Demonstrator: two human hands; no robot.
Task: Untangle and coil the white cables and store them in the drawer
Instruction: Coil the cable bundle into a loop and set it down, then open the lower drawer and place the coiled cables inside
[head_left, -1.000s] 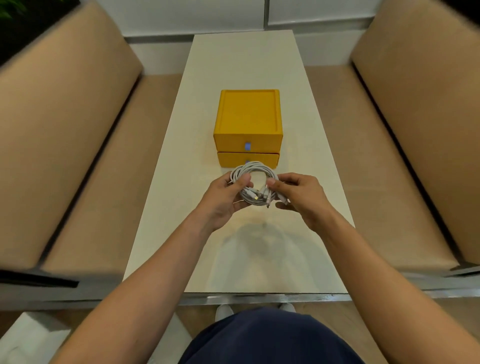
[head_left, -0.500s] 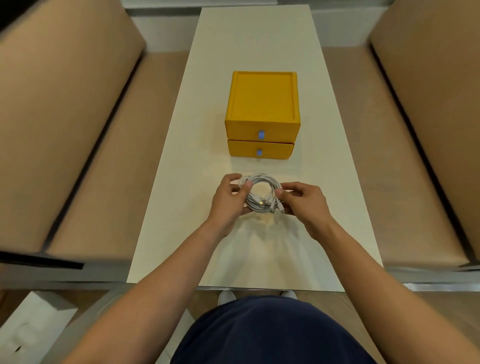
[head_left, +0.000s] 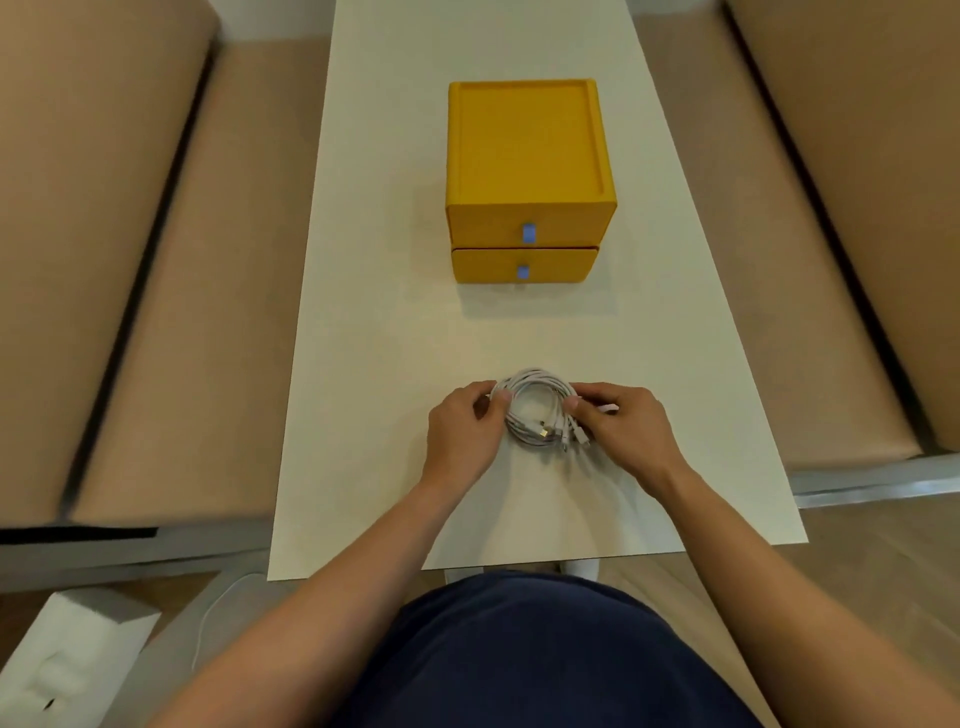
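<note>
Presently, our left hand (head_left: 464, 422) and right hand (head_left: 621, 427) pinch the white cable coil (head_left: 537, 410); closed yellow drawer unit (head_left: 524, 182) straight ahead.

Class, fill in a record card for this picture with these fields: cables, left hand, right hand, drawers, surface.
cables: white cables wound into one round coil, plug ends gathered at its near right side
left hand: left hand grips the coil's left side
right hand: right hand pinches the coil's right side
drawers: yellow drawer unit beyond the coil, apart from it; upper drawer and lower drawer both look closed
surface: white table, with tan benches on either side
</note>
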